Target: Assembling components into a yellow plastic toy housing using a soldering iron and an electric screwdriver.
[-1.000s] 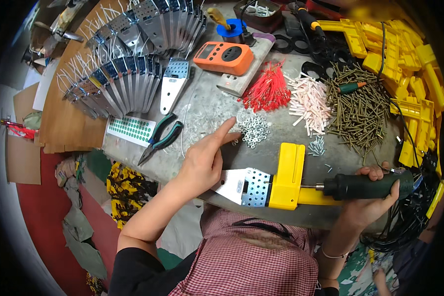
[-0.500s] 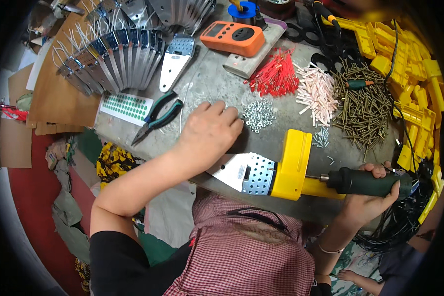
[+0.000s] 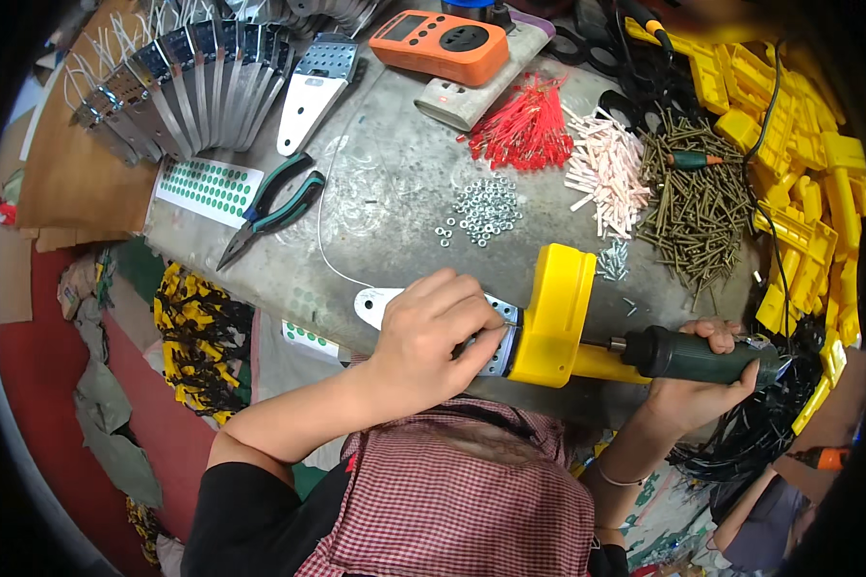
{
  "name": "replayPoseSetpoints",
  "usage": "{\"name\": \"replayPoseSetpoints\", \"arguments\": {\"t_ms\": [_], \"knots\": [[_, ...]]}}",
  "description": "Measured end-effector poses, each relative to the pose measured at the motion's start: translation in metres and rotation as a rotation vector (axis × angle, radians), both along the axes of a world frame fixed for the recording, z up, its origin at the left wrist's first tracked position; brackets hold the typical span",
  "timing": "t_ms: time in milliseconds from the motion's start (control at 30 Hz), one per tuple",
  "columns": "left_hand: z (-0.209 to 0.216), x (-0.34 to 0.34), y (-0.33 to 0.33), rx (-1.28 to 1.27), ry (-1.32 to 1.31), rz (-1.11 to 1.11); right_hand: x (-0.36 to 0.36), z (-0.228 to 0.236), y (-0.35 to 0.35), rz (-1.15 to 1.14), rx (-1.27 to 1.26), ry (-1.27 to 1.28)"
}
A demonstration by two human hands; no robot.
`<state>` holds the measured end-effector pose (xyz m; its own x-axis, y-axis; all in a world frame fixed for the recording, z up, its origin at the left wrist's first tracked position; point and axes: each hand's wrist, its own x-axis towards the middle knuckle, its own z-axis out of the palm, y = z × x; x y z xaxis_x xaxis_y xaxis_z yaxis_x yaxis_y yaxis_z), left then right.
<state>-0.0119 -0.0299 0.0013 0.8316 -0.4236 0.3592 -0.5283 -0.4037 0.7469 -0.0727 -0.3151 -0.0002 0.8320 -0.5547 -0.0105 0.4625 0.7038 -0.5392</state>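
Note:
My left hand (image 3: 436, 337) is over a perforated metal plate (image 3: 368, 304) with a white tapered end. Its thumb and fingertips are pinched together close to where the plate meets a yellow plastic handle (image 3: 556, 313). Whatever lies between those fingertips is too small or hidden to name. A dark green electric screwdriver (image 3: 678, 354) lies sideways in my right hand (image 3: 707, 394), fingers wrapped round its body. Its bit points left into the side of the yellow handle. Loose nuts (image 3: 486, 210) are scattered on the worktable (image 3: 385, 226) beyond my left hand.
Pliers (image 3: 277, 207) and a sticker sheet (image 3: 202, 188) lie at left, below fanned metal plates (image 3: 192, 87). Farther back is an orange meter (image 3: 440, 48). Red wired parts (image 3: 522, 125), pale sleeves (image 3: 608, 173), long screws (image 3: 695, 207) and yellow housings (image 3: 803, 221) fill the right.
My left hand has moved from beside the nuts to the metal plate near the yellow handle, its fingertips now pinched there. My right hand still grips the screwdriver. The whole view has shifted slightly.

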Motion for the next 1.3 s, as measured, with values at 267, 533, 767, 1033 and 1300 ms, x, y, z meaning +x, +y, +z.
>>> {"name": "replayPoseSetpoints", "arguments": {"t_ms": [267,533,767,1033,1300], "knots": [[-0.003,0.000,-0.001,-0.079,-0.014,0.012,0.004,0.002,0.004,0.053,0.067,-0.066],[0.003,0.004,0.001,-0.050,0.079,-0.003,0.006,0.007,0.006,0.043,0.066,-0.050],[0.003,0.007,0.004,-0.084,0.143,-0.042,0.007,0.005,0.004,0.051,0.042,-0.011],[0.001,0.005,0.001,-0.143,0.179,-0.060,0.004,0.012,0.010,0.027,0.066,-0.067],[0.018,0.002,0.011,0.185,-0.077,-0.121,-0.012,0.034,0.008,-0.013,-0.012,-0.113]]}}
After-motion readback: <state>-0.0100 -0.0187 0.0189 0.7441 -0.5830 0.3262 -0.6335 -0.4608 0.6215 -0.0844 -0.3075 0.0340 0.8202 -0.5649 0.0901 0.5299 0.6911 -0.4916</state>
